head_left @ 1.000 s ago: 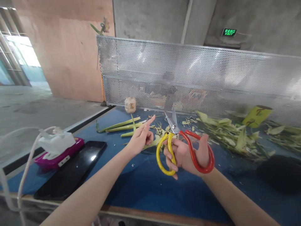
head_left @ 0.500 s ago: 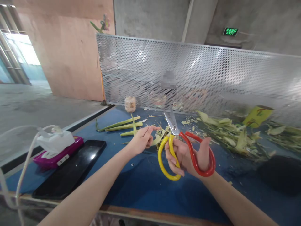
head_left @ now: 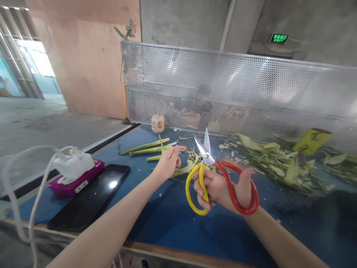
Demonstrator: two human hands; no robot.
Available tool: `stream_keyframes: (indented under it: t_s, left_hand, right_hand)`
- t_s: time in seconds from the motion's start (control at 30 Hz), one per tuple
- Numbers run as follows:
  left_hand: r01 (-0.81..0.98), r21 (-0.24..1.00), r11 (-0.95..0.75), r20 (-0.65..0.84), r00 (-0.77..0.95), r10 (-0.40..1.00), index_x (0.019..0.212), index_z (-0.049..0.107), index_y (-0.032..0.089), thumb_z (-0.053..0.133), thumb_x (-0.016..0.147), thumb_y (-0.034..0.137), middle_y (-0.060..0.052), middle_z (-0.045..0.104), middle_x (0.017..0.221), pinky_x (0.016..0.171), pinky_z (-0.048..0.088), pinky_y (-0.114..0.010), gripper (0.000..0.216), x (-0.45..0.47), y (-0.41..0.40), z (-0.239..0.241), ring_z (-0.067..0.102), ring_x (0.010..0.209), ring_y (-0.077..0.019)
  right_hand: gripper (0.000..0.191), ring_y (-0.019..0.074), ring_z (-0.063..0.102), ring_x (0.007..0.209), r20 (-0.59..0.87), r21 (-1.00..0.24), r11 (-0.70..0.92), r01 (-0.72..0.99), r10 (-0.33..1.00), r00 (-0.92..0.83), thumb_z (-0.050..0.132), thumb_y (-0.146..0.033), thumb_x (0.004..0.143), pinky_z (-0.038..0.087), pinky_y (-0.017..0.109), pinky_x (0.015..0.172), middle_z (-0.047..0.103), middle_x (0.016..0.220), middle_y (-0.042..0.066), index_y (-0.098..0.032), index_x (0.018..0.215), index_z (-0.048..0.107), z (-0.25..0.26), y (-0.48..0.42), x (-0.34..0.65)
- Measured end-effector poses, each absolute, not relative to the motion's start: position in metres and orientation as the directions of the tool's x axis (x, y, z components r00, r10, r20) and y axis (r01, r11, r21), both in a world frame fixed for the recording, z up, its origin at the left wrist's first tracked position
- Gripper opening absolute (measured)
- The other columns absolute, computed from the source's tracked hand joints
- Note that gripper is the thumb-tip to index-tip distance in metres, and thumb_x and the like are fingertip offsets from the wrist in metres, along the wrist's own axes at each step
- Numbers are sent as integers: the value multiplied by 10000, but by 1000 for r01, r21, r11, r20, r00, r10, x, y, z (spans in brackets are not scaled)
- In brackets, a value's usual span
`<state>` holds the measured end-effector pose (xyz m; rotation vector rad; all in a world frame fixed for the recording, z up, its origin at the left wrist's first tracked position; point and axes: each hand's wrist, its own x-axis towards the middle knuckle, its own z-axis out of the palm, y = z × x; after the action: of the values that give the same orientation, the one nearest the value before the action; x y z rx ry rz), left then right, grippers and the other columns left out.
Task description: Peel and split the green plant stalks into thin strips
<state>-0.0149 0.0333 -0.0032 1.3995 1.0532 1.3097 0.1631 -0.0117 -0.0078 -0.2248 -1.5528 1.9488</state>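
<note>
The right hand [head_left: 217, 186] grips the scissors [head_left: 206, 157] through both loops, blades parted and long axis toward the blue surface's [head_left: 164, 234] far edge; the left hand [head_left: 166, 163], just left of them, points its forefinger rightward, other fingers curled, around what, if anything, I cannot tell. Nearer the left hand, green stalks [head_left: 149, 148] lie beyond it, lengthwise toward the left edge. By the far edge stand a whitish jar [head_left: 158, 124] and, farther right, a tilted yellow can [head_left: 312, 141], contents unclear.
</note>
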Motion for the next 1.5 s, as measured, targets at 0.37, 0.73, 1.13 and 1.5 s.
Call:
stream_keyframes:
  t_s: [0.37,0.73,1.13,1.5]
  left_hand:
    - [72,969,-236,238,-25,971,1111,510,77,315,846,426,81,340,378,358,226,-176,479,-20,42,-11,282,335,-59]
    - [207,939,-275,275,29,961,1130,497,80,296,848,409,80,358,407,380,268,-194,478,-19,38,-12,286,355,-70]
    - [335,893,-301,303,46,952,1148,491,79,248,860,382,41,431,458,455,343,-222,483,-24,45,-20,368,415,-97]
    - [477,806,-350,323,140,936,1097,544,82,268,844,243,17,472,460,581,408,-269,408,-19,39,-19,439,460,-129]
  right_hand:
    - [901,71,442,358,270,-914,-129,-386,519,-811,196,-858,518,238,169,308,482,660,18,-121,947,488,-10,-13,162]
    - [873,18,293,227,276,-873,-204,-443,542,-794,181,-836,553,184,134,197,433,503,-27,-89,851,520,-16,-16,163]
    - [914,34,356,297,302,-860,-248,-446,457,-837,234,-850,480,213,152,252,449,604,-6,-100,915,523,-17,-14,162]
    - [954,78,400,465,269,-914,-118,-388,540,-798,223,-893,388,252,210,394,454,777,44,-155,911,525,-18,-14,153]
